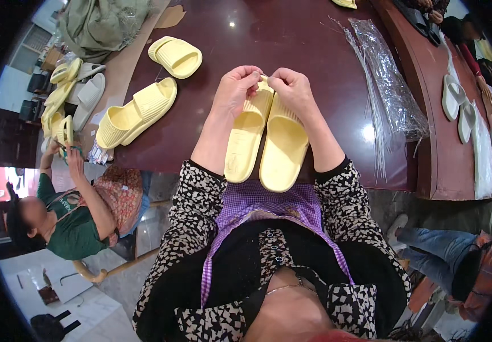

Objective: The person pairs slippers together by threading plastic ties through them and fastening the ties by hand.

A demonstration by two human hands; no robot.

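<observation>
Yellow slippers (283, 154), pair | bodyward from left hand (234, 92), right hand (294, 94) | hands close together, fingertips pinched, held item unclear | ribbed straps, rounded heels

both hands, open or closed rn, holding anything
Left hand: closed, pinched near far end of yellow slippers; anything gripped can't be told.
Right hand: closed, pinched alongside; grip likewise unclear.

- Workshop for slippers, by the look of it.
- Long red-brown worktable (257, 40); a second table (442, 159) alongside.
- Yellow slippers (285, 151) at the wearer's place, pale slippers (454, 100) on the neighbouring one.
- Bundled thin strands (371, 114), clear plastic (385, 80) laid out.
- Aproned co-worker (80, 225) at left handling footwear.
</observation>
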